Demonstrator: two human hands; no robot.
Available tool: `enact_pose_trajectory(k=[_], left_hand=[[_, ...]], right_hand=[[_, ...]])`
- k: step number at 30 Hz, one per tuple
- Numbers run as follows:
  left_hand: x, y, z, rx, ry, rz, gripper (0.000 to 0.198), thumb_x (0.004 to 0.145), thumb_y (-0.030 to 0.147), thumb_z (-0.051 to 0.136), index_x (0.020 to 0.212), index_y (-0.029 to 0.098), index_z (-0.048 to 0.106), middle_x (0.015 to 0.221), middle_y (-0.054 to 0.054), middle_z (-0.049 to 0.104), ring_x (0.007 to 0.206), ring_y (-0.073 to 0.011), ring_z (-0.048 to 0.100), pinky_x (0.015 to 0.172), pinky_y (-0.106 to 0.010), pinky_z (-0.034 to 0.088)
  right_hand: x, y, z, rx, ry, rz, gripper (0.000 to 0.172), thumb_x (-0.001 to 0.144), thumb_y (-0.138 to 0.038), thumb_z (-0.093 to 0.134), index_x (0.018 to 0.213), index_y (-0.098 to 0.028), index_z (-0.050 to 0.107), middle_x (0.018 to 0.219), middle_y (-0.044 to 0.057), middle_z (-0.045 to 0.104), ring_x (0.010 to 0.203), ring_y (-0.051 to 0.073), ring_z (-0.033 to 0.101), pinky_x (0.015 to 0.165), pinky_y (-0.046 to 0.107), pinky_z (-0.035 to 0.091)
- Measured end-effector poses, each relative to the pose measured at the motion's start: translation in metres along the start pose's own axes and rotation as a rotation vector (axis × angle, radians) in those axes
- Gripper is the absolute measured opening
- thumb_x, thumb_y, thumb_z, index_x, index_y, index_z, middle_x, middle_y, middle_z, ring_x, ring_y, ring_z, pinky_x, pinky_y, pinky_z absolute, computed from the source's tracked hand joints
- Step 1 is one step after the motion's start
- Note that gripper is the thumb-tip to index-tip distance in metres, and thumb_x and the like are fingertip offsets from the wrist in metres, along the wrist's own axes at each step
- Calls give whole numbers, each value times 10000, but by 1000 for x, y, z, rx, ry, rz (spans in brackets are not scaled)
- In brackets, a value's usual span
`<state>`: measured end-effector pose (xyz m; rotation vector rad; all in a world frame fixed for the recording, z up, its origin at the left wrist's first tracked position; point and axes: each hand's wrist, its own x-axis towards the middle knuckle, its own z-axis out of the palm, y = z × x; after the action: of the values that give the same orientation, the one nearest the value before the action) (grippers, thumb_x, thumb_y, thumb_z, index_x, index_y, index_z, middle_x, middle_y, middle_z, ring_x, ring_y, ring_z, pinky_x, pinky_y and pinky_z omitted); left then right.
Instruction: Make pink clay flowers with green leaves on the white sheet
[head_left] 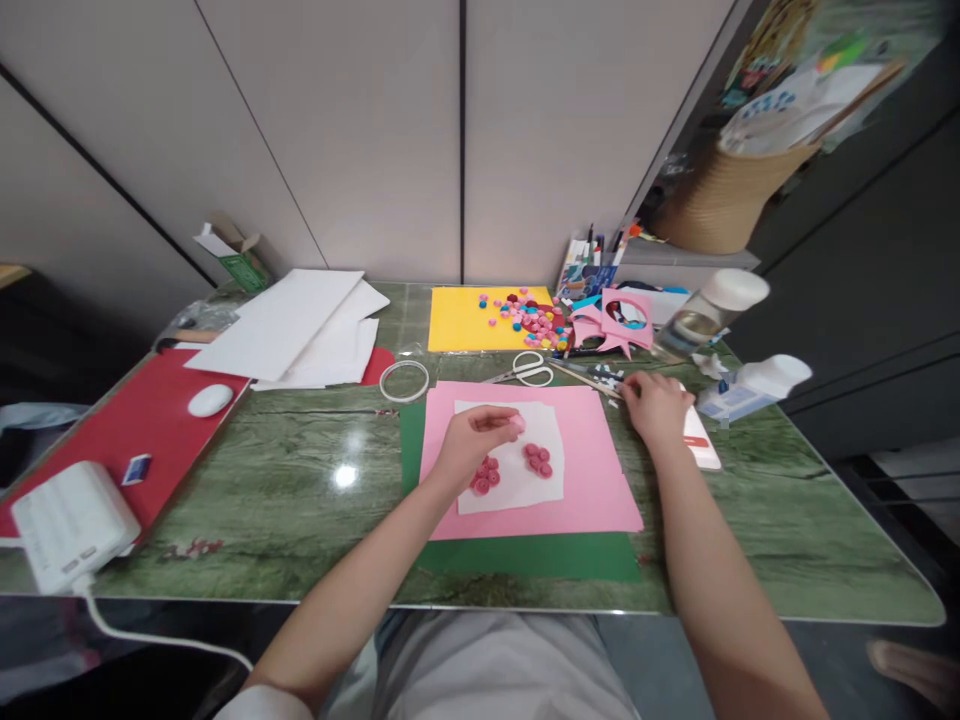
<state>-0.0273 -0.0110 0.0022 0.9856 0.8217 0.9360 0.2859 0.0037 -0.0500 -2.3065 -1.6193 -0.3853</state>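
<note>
My left hand (480, 440) pinches a small light-pink paper coil (517, 424) between thumb and fingertips, above a white paper sheet (510, 495). Two clusters of dark-pink paper coils lie on that sheet: the right cluster (538, 460) shows fully, the left cluster (487, 476) is partly behind my left hand. Beneath is a pink sheet (600, 490) on a green sheet (525, 557). My right hand (657, 408) rests at the table's right, fingers bent down beside small white scraps (606, 374) and a thin stick (589, 380); anything in its fingertips is hidden.
White-handled scissors (531, 370) and a tape roll (403, 382) lie behind the sheets. Many coloured coils (532, 320) sit on yellow paper (457, 320). Bottles (757, 385) stand at right. White boards (277, 325), red paper (172, 420) and a white charger (75, 525) are left.
</note>
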Motion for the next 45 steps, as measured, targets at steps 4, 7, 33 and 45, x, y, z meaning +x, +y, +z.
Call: enact_pose_trajectory(k=[4, 7, 33, 45], left_hand=[[-1, -1, 0, 26, 1, -13, 339, 588, 256, 727, 898, 132, 667, 898, -102, 667, 810, -180, 610, 759, -320, 470], [-2, -1, 1, 30, -5, -18, 341, 593, 254, 724, 905, 131, 666, 918, -106, 662, 825, -182, 605, 775, -328, 465], [-7, -6, 7, -335, -219, -343, 234, 647, 209, 706, 861, 129, 658, 771, -37, 603, 681, -86, 552, 719, -240, 424], [-9, -13, 11, -386, -179, -390, 156, 668, 263, 688, 739, 135, 635, 666, -22, 613, 606, -89, 553, 737, -273, 425]], right_hand=[[0, 4, 5, 17, 3, -11, 260, 840, -290, 405, 923, -210, 638, 911, 96, 598, 897, 255, 416, 693, 364, 222], [0, 6, 6, 34, -17, -5, 268, 830, -250, 400, 959, -220, 633, 922, 93, 599, 908, 260, 427, 696, 368, 237], [-77, -117, -79, 970, 11, -506, 90, 766, -244, 597, 851, -249, 625, 809, 29, 619, 792, 173, 571, 728, 337, 462], [-81, -116, -71, 843, 118, -502, 180, 782, -232, 580, 942, -288, 640, 854, 28, 629, 831, 181, 573, 765, 353, 443]])
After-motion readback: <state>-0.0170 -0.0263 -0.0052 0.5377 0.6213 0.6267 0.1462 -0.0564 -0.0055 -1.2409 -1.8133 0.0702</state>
